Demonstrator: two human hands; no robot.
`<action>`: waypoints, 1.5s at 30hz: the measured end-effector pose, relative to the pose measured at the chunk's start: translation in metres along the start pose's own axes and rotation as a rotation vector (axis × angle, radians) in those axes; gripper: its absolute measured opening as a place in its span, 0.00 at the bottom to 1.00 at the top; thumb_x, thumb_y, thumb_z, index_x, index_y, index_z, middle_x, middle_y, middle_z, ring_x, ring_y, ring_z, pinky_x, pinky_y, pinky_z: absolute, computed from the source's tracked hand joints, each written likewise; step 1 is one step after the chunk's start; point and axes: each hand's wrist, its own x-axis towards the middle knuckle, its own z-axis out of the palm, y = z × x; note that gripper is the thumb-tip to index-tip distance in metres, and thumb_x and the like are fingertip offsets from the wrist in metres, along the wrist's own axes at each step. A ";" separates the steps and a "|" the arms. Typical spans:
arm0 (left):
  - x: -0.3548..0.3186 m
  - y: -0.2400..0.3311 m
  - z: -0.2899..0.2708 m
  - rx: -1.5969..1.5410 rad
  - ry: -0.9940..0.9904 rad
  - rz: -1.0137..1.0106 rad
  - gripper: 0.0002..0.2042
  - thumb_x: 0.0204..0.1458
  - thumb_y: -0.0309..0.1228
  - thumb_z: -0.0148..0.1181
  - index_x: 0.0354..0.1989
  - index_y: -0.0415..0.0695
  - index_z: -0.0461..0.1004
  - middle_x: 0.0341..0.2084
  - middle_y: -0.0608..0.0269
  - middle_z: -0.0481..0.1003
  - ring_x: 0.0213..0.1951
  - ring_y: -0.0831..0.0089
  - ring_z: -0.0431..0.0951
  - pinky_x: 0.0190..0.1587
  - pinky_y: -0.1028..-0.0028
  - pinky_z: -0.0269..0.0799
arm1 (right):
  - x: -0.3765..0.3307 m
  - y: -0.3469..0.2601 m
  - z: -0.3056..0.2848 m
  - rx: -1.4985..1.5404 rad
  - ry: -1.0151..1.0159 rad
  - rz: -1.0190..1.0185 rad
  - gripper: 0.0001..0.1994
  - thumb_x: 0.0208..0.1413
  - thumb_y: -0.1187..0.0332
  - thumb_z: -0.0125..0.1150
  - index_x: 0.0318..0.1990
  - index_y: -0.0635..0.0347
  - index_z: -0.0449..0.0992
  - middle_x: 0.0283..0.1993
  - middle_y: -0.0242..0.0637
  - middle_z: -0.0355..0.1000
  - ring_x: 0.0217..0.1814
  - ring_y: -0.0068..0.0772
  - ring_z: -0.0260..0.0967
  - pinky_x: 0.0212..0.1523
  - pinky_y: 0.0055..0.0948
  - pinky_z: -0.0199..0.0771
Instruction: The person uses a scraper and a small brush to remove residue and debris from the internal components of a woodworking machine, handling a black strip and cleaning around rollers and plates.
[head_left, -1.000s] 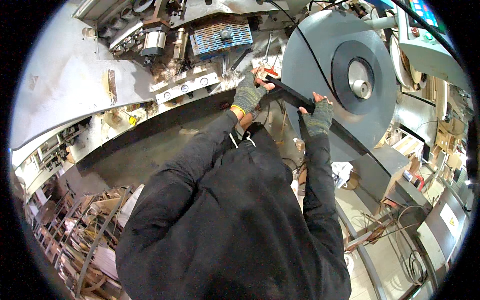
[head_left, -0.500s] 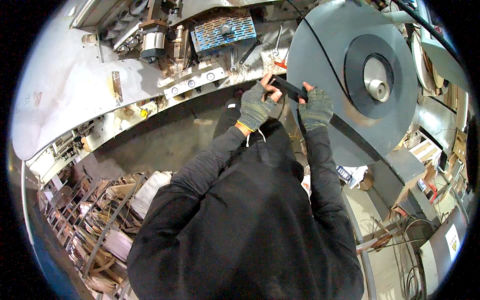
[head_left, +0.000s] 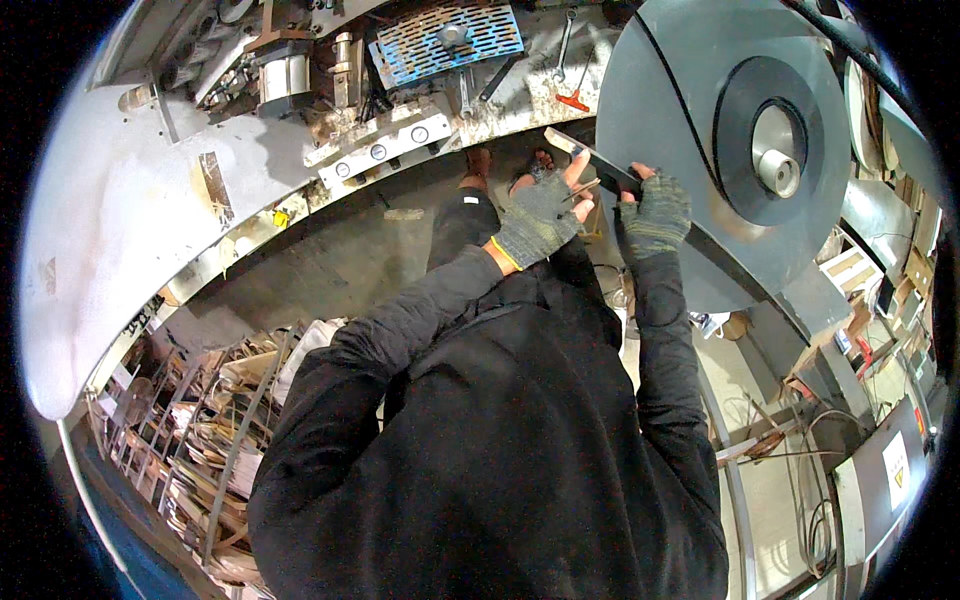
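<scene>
A dark metal strip point(head_left: 590, 160) runs from a big grey coil disc point(head_left: 730, 130) on the right toward me. My right hand point(head_left: 655, 212), in a grey fingerless glove, grips the strip close to the disc. My left hand point(head_left: 543, 215), gloved the same way, touches the strip's free end with thumb and fingers. Both hands are held up in front of my chest, above my black jacket. The disc has a dark wound coil and a pale hub point(head_left: 778, 165) at its centre.
A long grey machine bed point(head_left: 130, 200) curves across the upper left, with a blue perforated plate point(head_left: 445, 40), a wrench and a red-handled tool point(head_left: 572, 100) on it. Scrap strips fill racks point(head_left: 200, 440) at lower left. Cabinets and cables stand at the lower right.
My view has tilted, so the disc and machine sit higher and closer. Both hands stay on the strip, and my left hand has slid toward its free end.
</scene>
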 end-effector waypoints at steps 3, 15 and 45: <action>-0.001 -0.009 -0.012 -0.109 0.027 0.006 0.39 0.60 0.37 0.67 0.79 0.48 0.57 0.37 0.68 0.86 0.29 0.73 0.83 0.35 0.72 0.78 | 0.001 -0.004 -0.005 -0.020 -0.044 0.032 0.30 0.49 0.60 0.71 0.63 0.46 0.75 0.51 0.39 0.76 0.55 0.51 0.73 0.57 0.52 0.70; -0.001 -0.026 -0.056 -0.156 0.045 -0.120 0.36 0.62 0.36 0.67 0.77 0.45 0.60 0.37 0.65 0.86 0.32 0.76 0.83 0.38 0.74 0.79 | 0.003 -0.014 -0.012 -0.001 -0.050 0.130 0.32 0.48 0.63 0.73 0.64 0.46 0.75 0.53 0.40 0.76 0.61 0.53 0.71 0.66 0.52 0.66; 0.007 -0.048 -0.119 -1.016 0.105 -0.391 0.17 0.74 0.45 0.47 0.46 0.41 0.70 0.26 0.65 0.72 0.19 0.83 0.64 0.23 0.78 0.63 | 0.030 -0.153 -0.037 0.602 0.151 -0.065 0.17 0.55 0.66 0.77 0.51 0.57 0.81 0.43 0.38 0.81 0.48 0.42 0.78 0.50 0.40 0.76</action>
